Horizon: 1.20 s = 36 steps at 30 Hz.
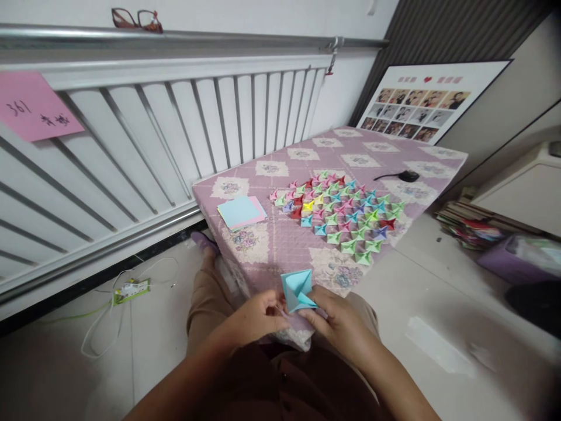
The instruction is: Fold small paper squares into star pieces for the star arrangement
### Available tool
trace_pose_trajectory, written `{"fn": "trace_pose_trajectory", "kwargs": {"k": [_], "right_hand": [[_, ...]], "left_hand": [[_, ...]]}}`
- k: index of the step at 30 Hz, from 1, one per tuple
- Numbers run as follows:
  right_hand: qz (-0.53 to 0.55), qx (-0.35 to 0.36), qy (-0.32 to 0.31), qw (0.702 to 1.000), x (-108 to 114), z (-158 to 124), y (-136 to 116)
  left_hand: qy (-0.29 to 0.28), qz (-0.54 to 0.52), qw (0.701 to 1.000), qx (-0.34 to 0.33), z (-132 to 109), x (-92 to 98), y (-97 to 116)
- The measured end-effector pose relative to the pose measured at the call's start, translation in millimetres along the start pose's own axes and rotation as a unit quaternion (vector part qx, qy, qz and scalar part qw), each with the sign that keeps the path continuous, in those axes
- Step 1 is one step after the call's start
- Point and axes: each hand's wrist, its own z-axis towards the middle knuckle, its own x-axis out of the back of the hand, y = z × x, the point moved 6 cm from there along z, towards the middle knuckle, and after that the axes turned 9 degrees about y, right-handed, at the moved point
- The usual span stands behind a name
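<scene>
One blue paper fold [298, 290] sits pinched in my right hand [336, 321]; my left hand [258, 317], grip unclear, could crush it by squeezing.

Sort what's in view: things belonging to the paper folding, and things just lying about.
Likely belongs: light-blue folded paper in the right hand; flat paper sheets; folded paper pieces.
Seemingly just lying about: glasses on the pipe; black corded object; power strip.
</scene>
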Motion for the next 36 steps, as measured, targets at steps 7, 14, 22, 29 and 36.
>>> {"fn": "trace_pose_trajectory", "kwargs": {"k": [7, 14, 22, 29, 36], "right_hand": [[-0.087, 0.103, 0.034, 0.99, 4, -6, -18], [-0.137, 0.167, 0.063, 0.974, 8, -12, -31], [-0.215, 0.188, 0.073, 0.956, 8, -14, -40], [-0.245, 0.165, 0.104, 0.95, 14, -15, -46], [-0.265, 0.185, 0.202, 0.924, 17, -21, -53]], "left_hand": [[0.028, -0.076, 0.997, 0.007, -3, -11.3, 1], [0.056, -0.09, 0.994, 0.005, -10, -10.9, 12], [0.045, -0.063, 0.996, -0.041, -18, -10.2, 33], [0.078, -0.058, 0.994, -0.056, -18, -8.7, 30], [0.097, -0.038, 0.993, -0.061, -19, -4.8, 28]]}}
